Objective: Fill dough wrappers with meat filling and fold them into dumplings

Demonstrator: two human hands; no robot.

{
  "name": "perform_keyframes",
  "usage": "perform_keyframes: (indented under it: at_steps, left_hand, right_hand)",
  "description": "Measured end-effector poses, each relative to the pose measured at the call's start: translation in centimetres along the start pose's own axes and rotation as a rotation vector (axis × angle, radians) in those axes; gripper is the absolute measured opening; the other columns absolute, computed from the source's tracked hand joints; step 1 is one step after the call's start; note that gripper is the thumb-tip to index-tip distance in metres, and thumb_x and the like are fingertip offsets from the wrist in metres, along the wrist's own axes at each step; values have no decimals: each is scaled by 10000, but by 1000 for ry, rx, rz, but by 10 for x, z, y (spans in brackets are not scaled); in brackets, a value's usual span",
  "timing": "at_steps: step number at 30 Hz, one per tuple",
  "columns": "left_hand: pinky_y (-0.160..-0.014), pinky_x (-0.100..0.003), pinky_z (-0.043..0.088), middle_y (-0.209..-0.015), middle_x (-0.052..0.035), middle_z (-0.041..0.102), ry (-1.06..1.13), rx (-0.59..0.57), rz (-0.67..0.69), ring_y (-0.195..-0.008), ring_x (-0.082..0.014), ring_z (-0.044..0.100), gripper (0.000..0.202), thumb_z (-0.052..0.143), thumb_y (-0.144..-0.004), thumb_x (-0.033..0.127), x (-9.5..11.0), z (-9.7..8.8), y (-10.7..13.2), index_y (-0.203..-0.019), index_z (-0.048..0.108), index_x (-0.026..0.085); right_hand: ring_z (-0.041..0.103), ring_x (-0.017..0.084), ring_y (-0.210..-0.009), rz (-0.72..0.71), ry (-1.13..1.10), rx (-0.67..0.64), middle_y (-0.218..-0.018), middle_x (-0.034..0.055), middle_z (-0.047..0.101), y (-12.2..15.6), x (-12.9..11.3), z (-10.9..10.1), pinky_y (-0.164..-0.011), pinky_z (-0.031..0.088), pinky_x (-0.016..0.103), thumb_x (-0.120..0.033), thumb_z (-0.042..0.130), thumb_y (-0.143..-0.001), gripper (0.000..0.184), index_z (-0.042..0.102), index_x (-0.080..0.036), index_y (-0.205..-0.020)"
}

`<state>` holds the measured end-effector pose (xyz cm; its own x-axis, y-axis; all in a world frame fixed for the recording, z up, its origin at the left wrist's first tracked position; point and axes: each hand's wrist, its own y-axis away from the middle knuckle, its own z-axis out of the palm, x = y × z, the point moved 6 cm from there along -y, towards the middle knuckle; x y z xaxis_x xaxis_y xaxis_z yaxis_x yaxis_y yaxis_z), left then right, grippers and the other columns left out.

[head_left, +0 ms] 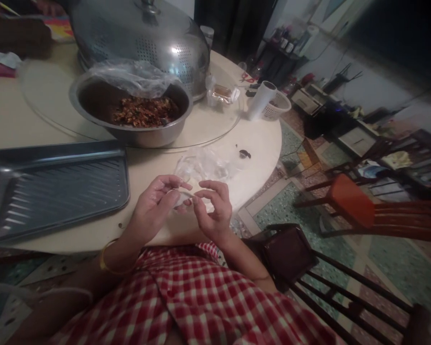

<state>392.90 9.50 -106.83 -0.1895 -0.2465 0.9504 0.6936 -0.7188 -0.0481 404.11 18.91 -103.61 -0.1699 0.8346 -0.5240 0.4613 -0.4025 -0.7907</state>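
Left hand [154, 206] is found half-closed near the table's near edge, thumb and fingers curled around a small pale piece [182, 196], which appears thin and soft. Right hand [215, 211] is set just beside it, thumb and forefinger pinched on the right end of the same piece, the remaining fingers loosely spread. The piece is thus held between both hands, clear of the table [258, 143]. A yellow bangle [106, 261] is noted on the left wrist, and a red checked garment [201, 297] lies below both forearms.

Just beyond the hands, a crumpled clear plastic bag [204, 165] rests on the table; its contents cannot be made out. A small dark object [244, 154] lies to its right. Further off, a steel bowl [143, 136] is seen holding a brown chopped mixture [143, 111], partly covered by plastic film [136, 79]. To the left, a ribbed metal tray [57, 187] lies with no items visible on it. A perforated metal dome [143, 38] stands at the far side.

Step in hand is judged to be shaping or pinching of the piece at the fingertips. Light, even pressure is judged necessary in further handling, since such material may tear or stick.
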Motion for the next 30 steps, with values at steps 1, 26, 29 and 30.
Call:
perform_keyframes:
  at_steps: [1,26,29,30]
  left_hand:
    - [-555,-221,560,-986,-34,689,-3,1,-4,-716,-136,666,233,708,-822,368,0,1,0,-963,612,210]
    - [-441,-208,485,-944,-41,670,130,-116,-267,-613,-134,607,514,625,-836,579,-5,17,4,-1189,482,234]
    - [-436,-217,485,-973,-50,668,140,-127,-316,-662,-161,629,534,537,-888,586,-6,20,4,-1283,441,239]
    - [-441,-217,485,-961,-47,668,134,-129,-318,-669,-163,632,518,516,-905,570,-6,20,4,-1293,442,236]
  right_hand:
    - [625,163,-916,4,-1,7,-949,51,670,0,0,0,-831,516,347,-186,575,-900,57,615,-204,-862]
    - [494,228,-1335,260,-352,-239,-1428,66,528,14,24,22,-1092,449,445,-409,604,-877,462,550,-332,-1329]
    - [469,235,-1361,311,-415,-255,-1465,52,496,19,23,28,-1116,426,454,-410,612,-872,431,590,-333,-1296]
    - [472,235,-1359,318,-422,-268,-1454,52,508,20,22,30,-1117,427,449,-409,607,-878,396,619,-323,-1264]
